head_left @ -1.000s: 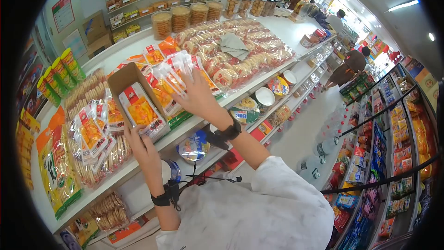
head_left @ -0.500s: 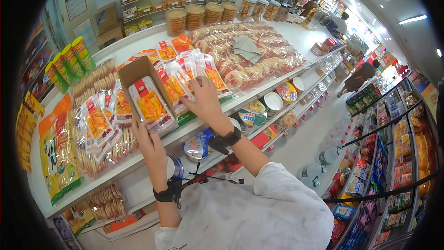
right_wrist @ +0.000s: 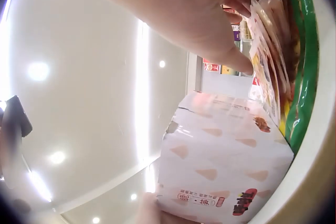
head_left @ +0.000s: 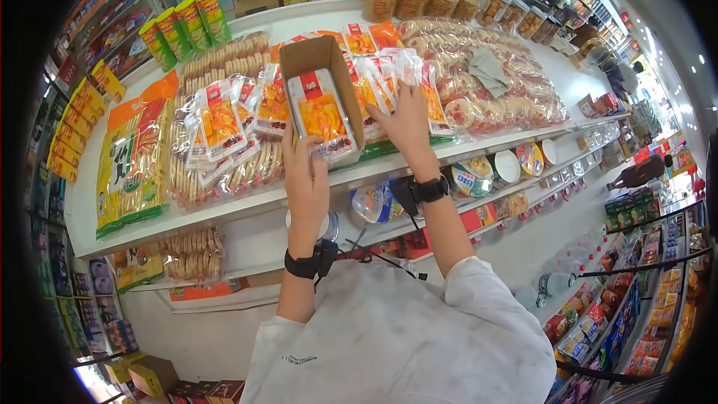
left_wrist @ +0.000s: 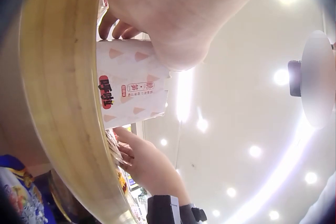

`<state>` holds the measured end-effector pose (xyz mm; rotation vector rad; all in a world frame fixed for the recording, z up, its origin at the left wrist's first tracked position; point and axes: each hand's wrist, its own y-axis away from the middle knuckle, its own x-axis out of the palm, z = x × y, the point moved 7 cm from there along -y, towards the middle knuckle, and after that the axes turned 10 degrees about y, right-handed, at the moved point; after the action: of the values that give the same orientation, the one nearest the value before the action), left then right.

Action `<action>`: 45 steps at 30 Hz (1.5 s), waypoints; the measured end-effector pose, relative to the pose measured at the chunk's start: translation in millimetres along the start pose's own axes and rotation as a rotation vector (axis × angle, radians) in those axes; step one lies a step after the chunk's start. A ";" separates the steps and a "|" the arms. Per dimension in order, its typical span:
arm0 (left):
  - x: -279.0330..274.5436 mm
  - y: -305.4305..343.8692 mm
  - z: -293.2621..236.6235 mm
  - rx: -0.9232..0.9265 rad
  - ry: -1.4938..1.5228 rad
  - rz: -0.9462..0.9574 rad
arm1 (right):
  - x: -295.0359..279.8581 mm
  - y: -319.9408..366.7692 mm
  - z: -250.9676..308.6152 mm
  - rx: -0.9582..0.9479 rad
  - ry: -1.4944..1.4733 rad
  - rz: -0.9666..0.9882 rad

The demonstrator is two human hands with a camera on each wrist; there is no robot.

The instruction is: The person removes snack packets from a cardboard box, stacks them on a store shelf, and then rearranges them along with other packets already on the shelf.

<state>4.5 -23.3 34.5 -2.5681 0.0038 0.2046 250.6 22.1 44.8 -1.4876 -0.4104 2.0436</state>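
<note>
An open cardboard box (head_left: 327,57) stands on the counter, its outside white with pale triangles in the left wrist view. Flat snack packets (head_left: 320,102) with orange food pictures lie inside it. My left hand (head_left: 305,187) grips the box at its near left corner, with fingertips over the near edge. To the right of the box, my right hand (head_left: 407,123) touches a fanned pile of similar packets (right_wrist: 268,40), thumb spread away from the fingers. Its thumb (right_wrist: 239,61) meets the packet edges in the right wrist view.
More loose packets (head_left: 222,116) lie on bagged crackers left of the box. A noodle bag (head_left: 134,161) and green-yellow cans (head_left: 182,26) stand farther left. A large bag of round crackers (head_left: 501,93) fills the right. Bowls of instant noodles (head_left: 471,176) sit on the shelf below.
My view has turned left, so the counter shifts right in the picture. My right hand has drawn back from lying flat across the packets to their near part. The left hand stays at the box.
</note>
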 end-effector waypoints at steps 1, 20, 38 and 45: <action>-0.2 -0.2 -1.2 0.026 -0.007 0.009 | -0.3 0.5 2.0 0.018 0.007 0.018; 0.3 0.3 4.7 0.015 -0.005 0.023 | -31.6 8.3 -13.5 0.137 -0.664 -0.027; 11.6 29.1 -25.4 -0.371 0.577 0.314 | -86.5 79.9 69.4 0.115 -1.178 0.117; -3.5 23.0 -29.6 -0.370 0.699 -0.012 | -61.0 82.1 59.7 0.156 -1.262 0.241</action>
<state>4.3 -58.7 47.4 -2.8619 0.2289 -0.7661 185.8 -74.8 65.8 0.0262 -0.5125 2.9110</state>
